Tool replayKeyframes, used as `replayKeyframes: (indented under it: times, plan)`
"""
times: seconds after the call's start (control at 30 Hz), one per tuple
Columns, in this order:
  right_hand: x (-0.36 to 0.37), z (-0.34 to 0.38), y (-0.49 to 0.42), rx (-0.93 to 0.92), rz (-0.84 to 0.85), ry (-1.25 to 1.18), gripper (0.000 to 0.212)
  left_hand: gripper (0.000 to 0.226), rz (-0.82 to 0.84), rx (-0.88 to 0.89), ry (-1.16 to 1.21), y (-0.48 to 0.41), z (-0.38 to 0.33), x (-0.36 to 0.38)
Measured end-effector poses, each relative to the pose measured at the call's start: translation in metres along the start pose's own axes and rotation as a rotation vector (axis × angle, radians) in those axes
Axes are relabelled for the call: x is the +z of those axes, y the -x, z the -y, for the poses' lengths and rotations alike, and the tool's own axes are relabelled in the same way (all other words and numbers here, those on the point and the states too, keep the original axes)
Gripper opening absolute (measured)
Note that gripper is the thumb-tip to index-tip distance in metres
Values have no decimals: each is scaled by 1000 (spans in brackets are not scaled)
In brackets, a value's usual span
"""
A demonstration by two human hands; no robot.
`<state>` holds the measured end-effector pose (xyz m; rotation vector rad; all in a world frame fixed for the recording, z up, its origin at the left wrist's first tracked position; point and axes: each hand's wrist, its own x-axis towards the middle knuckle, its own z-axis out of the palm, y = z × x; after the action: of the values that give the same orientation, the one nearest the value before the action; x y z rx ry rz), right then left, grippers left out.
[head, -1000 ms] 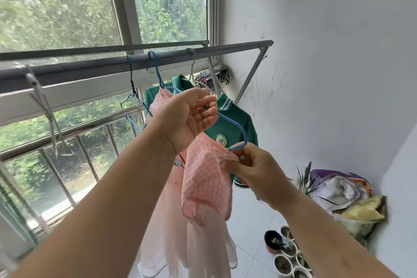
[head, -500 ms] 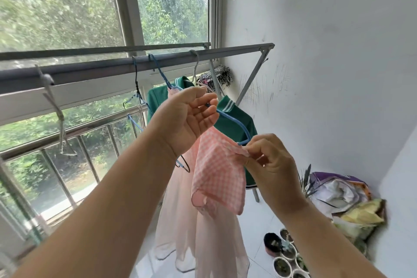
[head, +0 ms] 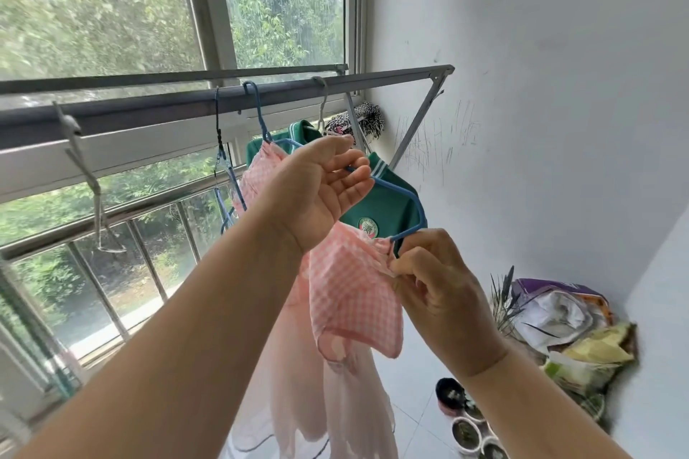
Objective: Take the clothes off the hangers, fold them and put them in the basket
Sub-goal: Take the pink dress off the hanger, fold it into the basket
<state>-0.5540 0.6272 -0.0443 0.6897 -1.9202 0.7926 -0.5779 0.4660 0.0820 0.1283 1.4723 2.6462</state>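
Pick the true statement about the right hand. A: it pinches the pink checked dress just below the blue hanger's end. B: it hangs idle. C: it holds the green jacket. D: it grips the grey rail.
A: the right hand pinches the pink checked dress right under the end of the blue hanger.

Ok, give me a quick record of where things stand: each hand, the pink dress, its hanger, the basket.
left hand: holds the blue hanger by its upper arm
right hand: pinches the pink dress at the hanger's lower end
blue hanger: hooked on the rail
pink dress: on the hanger, not yet off
basket: not in view
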Motion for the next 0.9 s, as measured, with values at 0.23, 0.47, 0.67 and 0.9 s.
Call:
replayKeyframes:
  times: [0.23, 0.47, 0.67, 0.9]
  plan:
    - [0, -2, 5, -3, 102, -42, 24, 27, 0, -18, -6, 1, 0, -1]
    - [0, 1, 7, 598, 203, -382, 16, 30, 28, -21, -5, 2, 3, -5]
    - [-2, 9, 1, 792, 256, -751, 13, 43, 48, -30, 32, 1, 3, -14]
    - [5, 17, -10, 910, 260, -809, 48, 39, 55, -54, 34, 2, 5, -28]
